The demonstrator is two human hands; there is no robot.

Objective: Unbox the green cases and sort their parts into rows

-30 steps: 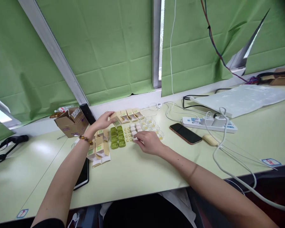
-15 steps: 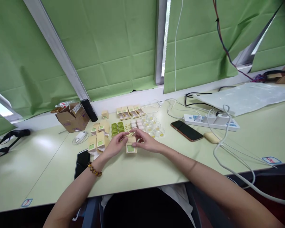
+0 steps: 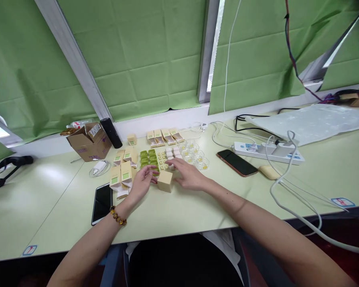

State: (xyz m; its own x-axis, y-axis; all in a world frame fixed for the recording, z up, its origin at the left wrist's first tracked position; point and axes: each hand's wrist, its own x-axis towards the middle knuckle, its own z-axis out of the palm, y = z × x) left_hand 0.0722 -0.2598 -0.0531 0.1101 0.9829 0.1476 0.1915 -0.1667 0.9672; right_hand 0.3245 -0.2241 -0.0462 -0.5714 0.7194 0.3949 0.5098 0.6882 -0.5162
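A small tan cardboard box stands closed on the pale green table between my hands. My left hand, with a bead bracelet on the wrist, lies just left of the box; its loosely curled fingers touch the nearest of several green cases. Just right of the box, my right hand stretches its fingers flat toward the small white pieces. Neither hand holds the box.
Flat tan box blanks lie at the left, more boxes stand at the back, and clear cases sit to the right. Around them are two phones, a power strip with cables, and an open carton.
My left hand brought a tan box from the back row to the front; both hands folded it and set it upright. Both hands have let go and now reach toward the small parts.
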